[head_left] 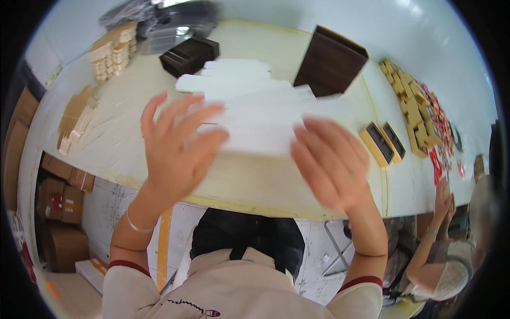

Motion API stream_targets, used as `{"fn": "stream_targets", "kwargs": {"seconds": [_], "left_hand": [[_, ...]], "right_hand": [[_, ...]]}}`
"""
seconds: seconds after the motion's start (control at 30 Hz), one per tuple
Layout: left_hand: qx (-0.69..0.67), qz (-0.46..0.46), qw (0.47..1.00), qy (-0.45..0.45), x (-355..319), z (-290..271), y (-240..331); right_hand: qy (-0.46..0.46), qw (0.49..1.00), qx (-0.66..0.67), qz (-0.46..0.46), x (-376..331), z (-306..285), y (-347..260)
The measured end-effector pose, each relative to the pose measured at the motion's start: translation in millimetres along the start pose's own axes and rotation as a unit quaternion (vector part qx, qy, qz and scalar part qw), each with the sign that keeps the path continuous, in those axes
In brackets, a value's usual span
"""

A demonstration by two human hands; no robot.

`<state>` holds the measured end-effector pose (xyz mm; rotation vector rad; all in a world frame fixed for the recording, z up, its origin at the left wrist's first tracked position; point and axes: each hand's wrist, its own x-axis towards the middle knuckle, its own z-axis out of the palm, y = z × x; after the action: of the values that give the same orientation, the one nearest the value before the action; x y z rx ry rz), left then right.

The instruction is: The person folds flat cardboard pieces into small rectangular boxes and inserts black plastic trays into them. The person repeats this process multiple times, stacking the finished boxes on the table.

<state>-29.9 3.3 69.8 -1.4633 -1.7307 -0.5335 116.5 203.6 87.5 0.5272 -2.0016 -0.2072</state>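
We find a flat white card-like piece [260,133], motion-blurred, over the near-middle of the pale cream tabletop [249,183], between both hands. Left hand [183,138]: fingers spread, thumb apart from them, at the piece's left edge. Right hand [332,162]: fingers close together, curled at its right edge; blur keeps us from telling whether it grips. Beyond, we note flat white card blanks [234,72], a tilted-looking dark brown rectangular box [332,64] to the right, a smaller dark brown box [191,56] to the left.
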Motion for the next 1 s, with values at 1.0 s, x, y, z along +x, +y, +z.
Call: {"fn": "stream_targets", "kwargs": {"seconds": [1.0], "left_hand": [[-0.332,-0.057,0.915,-0.221,-58.0,37.5,82.3]], "right_hand": [[-0.302,0.874,0.148,0.350,-87.8,-22.4,-99.9]]}}
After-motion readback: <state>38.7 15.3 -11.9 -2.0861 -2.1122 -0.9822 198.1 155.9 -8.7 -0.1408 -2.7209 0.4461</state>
